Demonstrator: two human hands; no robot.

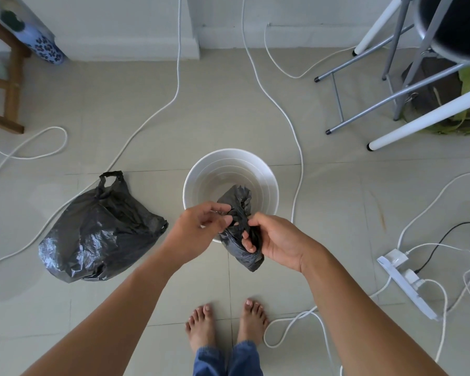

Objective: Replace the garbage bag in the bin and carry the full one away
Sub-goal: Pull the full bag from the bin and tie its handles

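Observation:
A white round bin point(198, 183) stands on the tiled floor in front of me, with no liner inside. Above its near rim I hold a crumpled, still bunched black garbage bag point(238, 202). My right hand point(277, 242) grips its lower part. My left hand point(201, 226) pinches the bag's edge at its middle with the fingertips. The full black garbage bag point(98, 234) lies on the floor left of the bin, its handles loose at the top.
White cables point(296, 147) snake across the floor around the bin. A power strip point(407, 286) lies at the right. Chair and table legs point(391, 99) stand at the back right, a wooden stool point(11, 85) at the back left. My bare feet point(225, 327) are just behind the bin.

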